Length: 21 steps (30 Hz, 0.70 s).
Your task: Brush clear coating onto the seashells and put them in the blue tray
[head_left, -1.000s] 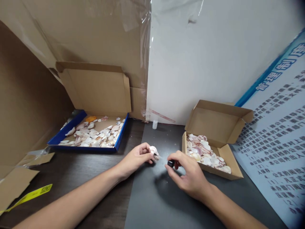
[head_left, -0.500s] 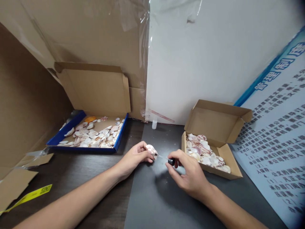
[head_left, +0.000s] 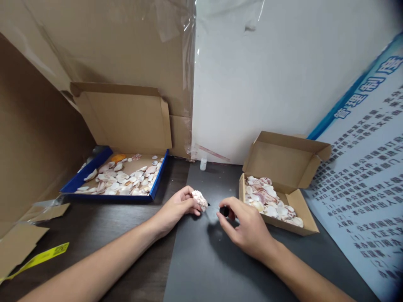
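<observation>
From where I stand, the left hand (head_left: 176, 207) has its grip closed on a pale, red-flecked shell (head_left: 200, 200), pinched between thumb and fingers by its left side. That hold seems chosen to leave most of the shell uncovered, with its right edge facing the other hand. The right hand (head_left: 248, 222) is just beside it, its own grip closed on a black cap (head_left: 224, 211), held at the fingertips, probably for fine control. Between the two grips, just beside the shell's right edge, is a small dark tip (head_left: 209, 204); it looks like part of the cap's piece, though I can't make out clearly what joins them, nor whether it touches the shell.

The shell's long axis slants from far left to near right, so one end points away past the left fingertips and the other comes down toward the space before the right grip. Its rough, bumpy side is uppermost. The cap seems to lie roughly sideways, in line with the shell.

Beyond both grips, a little white bottle (head_left: 203, 164) stands upright near the wall. Left of the left grip and farther off, a blue-sided box (head_left: 107, 196) of shells sits open on the tabletop (head_left: 135, 247); an open cardboard box (head_left: 291, 227) of shells is close beyond the right grip, apparently set within reach.
</observation>
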Tool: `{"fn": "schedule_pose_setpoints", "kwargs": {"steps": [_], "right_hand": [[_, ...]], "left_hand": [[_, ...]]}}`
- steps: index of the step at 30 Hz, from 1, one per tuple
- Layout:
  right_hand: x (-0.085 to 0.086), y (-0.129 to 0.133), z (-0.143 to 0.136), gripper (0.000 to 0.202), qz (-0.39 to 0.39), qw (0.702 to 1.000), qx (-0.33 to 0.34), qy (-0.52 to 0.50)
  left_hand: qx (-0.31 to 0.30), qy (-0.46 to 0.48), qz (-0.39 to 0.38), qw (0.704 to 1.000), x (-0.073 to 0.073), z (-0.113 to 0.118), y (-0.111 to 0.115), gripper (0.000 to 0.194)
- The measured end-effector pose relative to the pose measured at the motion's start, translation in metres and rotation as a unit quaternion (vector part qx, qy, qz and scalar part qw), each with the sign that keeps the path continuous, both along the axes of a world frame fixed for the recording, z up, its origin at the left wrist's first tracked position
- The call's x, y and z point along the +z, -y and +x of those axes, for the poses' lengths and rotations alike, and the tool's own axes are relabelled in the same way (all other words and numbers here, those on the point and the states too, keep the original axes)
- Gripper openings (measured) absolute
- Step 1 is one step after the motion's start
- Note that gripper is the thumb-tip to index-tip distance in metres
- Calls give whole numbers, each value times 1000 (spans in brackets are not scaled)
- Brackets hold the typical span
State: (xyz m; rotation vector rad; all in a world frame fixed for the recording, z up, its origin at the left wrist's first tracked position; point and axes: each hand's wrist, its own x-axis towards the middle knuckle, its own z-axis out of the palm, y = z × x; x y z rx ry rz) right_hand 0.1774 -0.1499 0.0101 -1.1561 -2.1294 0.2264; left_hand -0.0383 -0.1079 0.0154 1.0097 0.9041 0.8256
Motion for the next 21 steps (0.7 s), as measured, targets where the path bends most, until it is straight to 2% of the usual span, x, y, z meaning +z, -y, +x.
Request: {"fn": "schedule_pose_setpoints", "kwargs": {"steps": [2, 6, 9, 14, 18, 21], "right_hand": [[0, 0, 0, 4, 5, 1000, -12, -2], [1, 0, 0, 7, 7, 1000, 18, -21], [1, -1, 0, 5, 0, 1000, 2, -11], [2, -1, 1, 7, 9, 999, 28, -26], [1, -1, 1, 4, -8, 1000, 8, -15], [0, -1, 1, 6, -8, 999, 24, -26]], "left_hand": [[-2, 0, 2, 1000, 0, 0, 0, 23], [-6, -3, 6, 1000, -2, 0, -2, 22], [-8, -5, 12, 1000, -3, 0, -3, 22], [-10, -10, 14, 1000, -2, 0, -2, 23], [-8, -12, 15, 1000, 0, 0, -1, 24], [-7, -15, 16, 1000, 0, 0, -1, 22]]}}
